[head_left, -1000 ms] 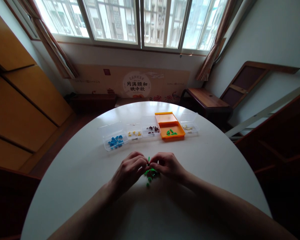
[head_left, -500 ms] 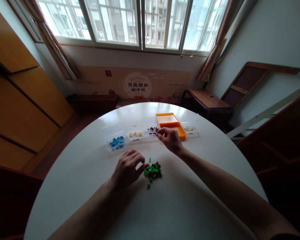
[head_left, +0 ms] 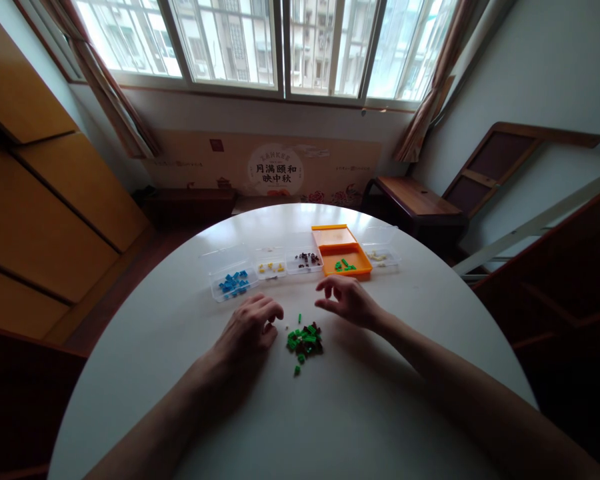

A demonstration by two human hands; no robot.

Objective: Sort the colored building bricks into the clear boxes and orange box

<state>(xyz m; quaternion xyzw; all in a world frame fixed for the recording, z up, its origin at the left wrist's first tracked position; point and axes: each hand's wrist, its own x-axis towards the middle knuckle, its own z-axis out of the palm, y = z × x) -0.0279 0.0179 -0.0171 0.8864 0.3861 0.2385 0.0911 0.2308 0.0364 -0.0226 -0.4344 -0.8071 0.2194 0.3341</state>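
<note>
A pile of small green and dark brown bricks (head_left: 305,340) lies on the white round table (head_left: 300,420), with a few strays around it. Just left of the pile, my left hand (head_left: 250,327) hovers with loosely bent fingers, thumb and forefinger apart; nothing shows in it. My right hand (head_left: 350,301) is above and right of the pile, thumb and fingers apart, holding nothing I can see. Right behind it stands an orange box (head_left: 349,273) with its lid folded back. Several green bricks (head_left: 345,265) lie inside that box. One tiny pale piece (head_left: 287,327) rests between my left hand and the pile.
Clear lidded boxes stand in a row: one with blue bricks (head_left: 234,283), one with yellow pieces (head_left: 271,268), one with dark brown pieces (head_left: 307,259), and one with cream pieces (head_left: 377,256) right of the orange box. A wooden bench (head_left: 420,200) is beyond the table.
My right hand has drawn back toward me from the dark brown pieces and opened, uncovering the green bricks in the orange box. My left hand has shifted slightly left, away from the pile.
</note>
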